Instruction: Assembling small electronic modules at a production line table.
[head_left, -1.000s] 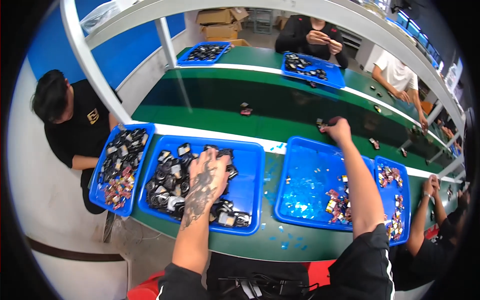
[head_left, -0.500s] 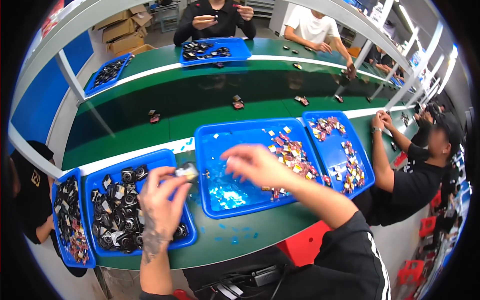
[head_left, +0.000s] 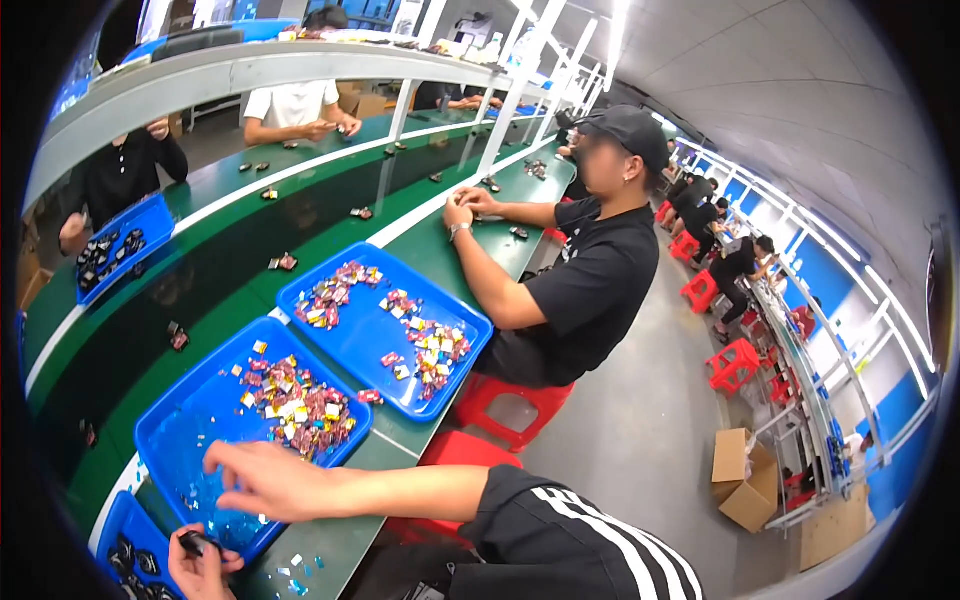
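While held, the black part (head_left: pixel 202 544) slants rightward.

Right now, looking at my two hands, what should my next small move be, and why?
I'd probably bring your right hand down toward your left hand to meet the black piece. The left hand has that piece gripped, while the right looks open above the blue tray, close by, with nothing visibly held.

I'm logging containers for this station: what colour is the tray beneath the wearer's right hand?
The tray is blue; it shows best in the head view.
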